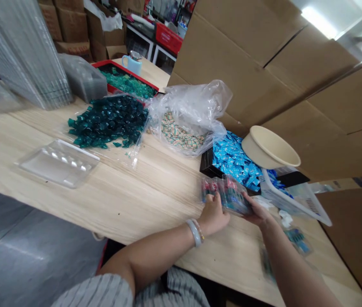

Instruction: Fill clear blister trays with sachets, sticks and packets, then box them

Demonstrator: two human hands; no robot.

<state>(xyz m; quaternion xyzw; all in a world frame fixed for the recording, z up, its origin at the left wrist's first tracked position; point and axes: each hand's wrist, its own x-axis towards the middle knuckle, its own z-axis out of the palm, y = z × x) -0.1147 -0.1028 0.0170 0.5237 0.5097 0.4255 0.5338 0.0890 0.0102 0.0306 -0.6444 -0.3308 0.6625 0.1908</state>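
Note:
A transparent plastic pack (237, 197) with red, green and blue contents is between my hands, above the table; it may be several packs side by side. My left hand (213, 215), with bracelets on its wrist, closes on the near left edge, thumb and fingers bent. My right hand (258, 211) grips the right end, its fingers partly hidden by the pack. Just behind lies a pile of small blue sachets (232, 155) in a black tray (207, 164). Similar filled packs (299, 241) lie on the table by my right forearm.
A transparent clamshell tray (59, 164) lies on the table (129, 200) at left. Behind are dark green pieces (113, 119), a plastic bag (197, 102) of small printed pieces, a cream bowl (273, 147) and a white basket (296, 200). Stacked plastic trays (24, 47) and cardboard (264, 76) stand farther back.

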